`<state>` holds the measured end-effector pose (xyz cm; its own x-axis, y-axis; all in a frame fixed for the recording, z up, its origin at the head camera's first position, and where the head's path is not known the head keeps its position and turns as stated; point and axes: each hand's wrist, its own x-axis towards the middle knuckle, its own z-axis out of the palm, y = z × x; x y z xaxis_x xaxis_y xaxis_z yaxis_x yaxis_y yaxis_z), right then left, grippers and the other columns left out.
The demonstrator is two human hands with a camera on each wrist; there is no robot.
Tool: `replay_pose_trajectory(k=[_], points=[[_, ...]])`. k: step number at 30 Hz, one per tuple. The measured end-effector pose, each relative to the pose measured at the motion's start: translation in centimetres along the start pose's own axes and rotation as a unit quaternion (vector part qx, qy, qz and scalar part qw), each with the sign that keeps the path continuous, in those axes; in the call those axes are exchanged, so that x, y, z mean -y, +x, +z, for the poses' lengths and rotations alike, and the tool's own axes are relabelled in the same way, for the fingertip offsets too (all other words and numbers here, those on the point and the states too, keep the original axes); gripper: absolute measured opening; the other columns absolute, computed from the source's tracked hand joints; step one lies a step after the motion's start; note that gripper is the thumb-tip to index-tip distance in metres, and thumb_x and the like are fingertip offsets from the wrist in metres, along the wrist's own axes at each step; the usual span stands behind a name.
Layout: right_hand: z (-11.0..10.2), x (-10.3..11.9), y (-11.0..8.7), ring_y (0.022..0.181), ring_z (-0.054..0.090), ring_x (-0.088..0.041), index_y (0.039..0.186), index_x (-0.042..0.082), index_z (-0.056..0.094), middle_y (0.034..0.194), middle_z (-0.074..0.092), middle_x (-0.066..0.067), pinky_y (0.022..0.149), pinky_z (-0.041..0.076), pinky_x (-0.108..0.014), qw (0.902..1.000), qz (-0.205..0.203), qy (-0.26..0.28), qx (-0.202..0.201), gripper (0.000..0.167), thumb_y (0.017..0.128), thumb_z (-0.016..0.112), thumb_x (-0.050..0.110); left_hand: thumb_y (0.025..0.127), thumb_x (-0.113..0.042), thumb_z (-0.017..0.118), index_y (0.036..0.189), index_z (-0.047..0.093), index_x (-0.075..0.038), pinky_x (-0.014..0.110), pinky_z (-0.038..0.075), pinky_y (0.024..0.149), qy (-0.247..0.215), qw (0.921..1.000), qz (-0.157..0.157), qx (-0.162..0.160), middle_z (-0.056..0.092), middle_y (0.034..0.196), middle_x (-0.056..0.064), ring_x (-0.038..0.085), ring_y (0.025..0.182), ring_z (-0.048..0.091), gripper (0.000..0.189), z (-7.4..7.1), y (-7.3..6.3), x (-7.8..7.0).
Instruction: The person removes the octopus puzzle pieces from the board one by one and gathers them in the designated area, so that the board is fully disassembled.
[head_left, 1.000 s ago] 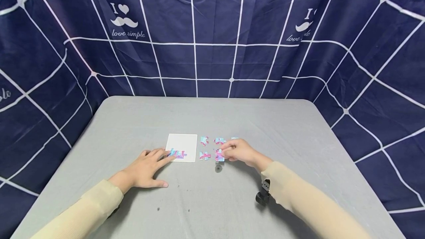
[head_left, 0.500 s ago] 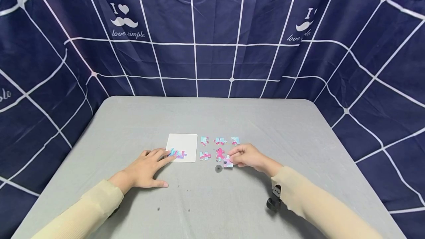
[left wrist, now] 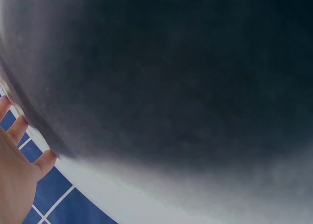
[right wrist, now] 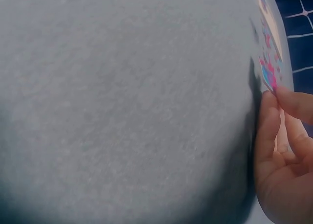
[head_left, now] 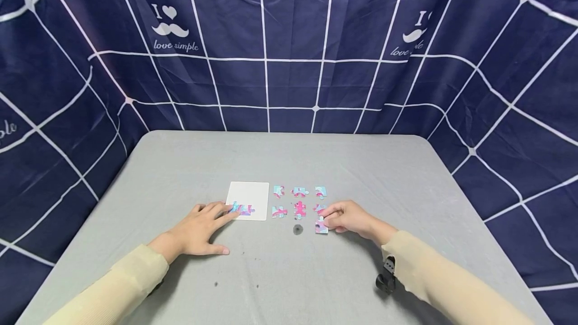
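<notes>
My right hand (head_left: 349, 218) pinches a purple-and-blue jigsaw piece (head_left: 321, 226) at the near right of the loose pieces. In the right wrist view, thumb and finger grip the corner of that jigsaw piece (right wrist: 267, 75). Flat on the table, my left hand (head_left: 200, 229) has its fingers spread, fingertips on the left end of a short strip of joined jigsaw pieces (head_left: 246, 210). That strip lies along the near edge of a white square board (head_left: 251, 190). Only part of the left hand (left wrist: 22, 168) appears in the left wrist view, and no pieces show there.
Right of the board, loose jigsaw pieces (head_left: 300, 209) lie in two rows; the right hand partly covers one piece (head_left: 319, 208). A dark round spot (head_left: 298, 229) marks the grey table (head_left: 271, 275). Blue checked cloth (head_left: 289, 84) hangs around the back and sides.
My right hand has drawn the purple-and-blue piece right and toward me, away from the pink piece, uncovering the upper right piece. The left hand has stayed in place.
</notes>
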<state>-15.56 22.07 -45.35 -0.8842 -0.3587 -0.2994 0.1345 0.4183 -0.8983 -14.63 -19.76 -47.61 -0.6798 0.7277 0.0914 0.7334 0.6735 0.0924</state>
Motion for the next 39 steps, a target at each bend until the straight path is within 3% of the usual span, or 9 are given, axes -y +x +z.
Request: replay_pose_trajectory(k=[13,24,30,39], points=[[-0.4,-0.2,-0.3,0.072,0.062,-0.009,0.104,-0.005,0.068,0.082,0.07,-0.002,0.063,0.052,-0.03,0.9994,0.015,-0.03,0.013,0.025,0.082,0.071,0.006,0.08,-0.074,0.051,0.148,0.036,-0.021,0.053,0.029,0.096,0.008,0.9999,-0.002,0.006,0.041,0.141,0.008,0.031,0.132,0.035,0.088,0.0,0.0,0.0],[-0.7,0.1,-0.4,0.079,0.068,-0.019,0.109,-0.007,0.065,0.088,0.071,-0.01,0.066,0.054,-0.035,0.9985,0.015,-0.047,0.025,0.031,0.082,0.071,0.007,0.08,-0.073,0.053,0.148,0.037,-0.019,0.053,0.03,0.096,0.011,0.9999,0.002,0.005,0.041,0.14,0.009,0.031,0.131,0.035,0.087,-0.1,0.0,-0.1],[-1.3,0.2,-0.4,0.082,0.069,-0.021,0.112,-0.008,0.063,0.091,0.071,-0.01,0.069,0.054,-0.035,0.999,0.02,-0.031,0.027,0.033,0.083,0.07,0.006,0.08,-0.072,0.054,0.147,0.039,-0.018,0.054,0.031,0.094,0.012,0.9999,0.008,-0.006,0.042,0.139,0.009,0.032,0.131,0.036,0.087,0.0,0.0,-0.1],[-0.8,0.8,0.4,0.086,0.067,-0.019,0.114,-0.009,0.06,0.098,0.069,-0.014,0.074,0.053,-0.036,0.9998,-0.003,0.01,0.016,0.035,0.085,0.07,0.008,0.08,-0.074,0.05,0.148,0.036,-0.02,0.054,0.031,0.094,0.012,0.9999,-0.002,0.01,0.039,0.142,0.006,0.029,0.133,0.033,0.088,0.1,0.0,0.1]])
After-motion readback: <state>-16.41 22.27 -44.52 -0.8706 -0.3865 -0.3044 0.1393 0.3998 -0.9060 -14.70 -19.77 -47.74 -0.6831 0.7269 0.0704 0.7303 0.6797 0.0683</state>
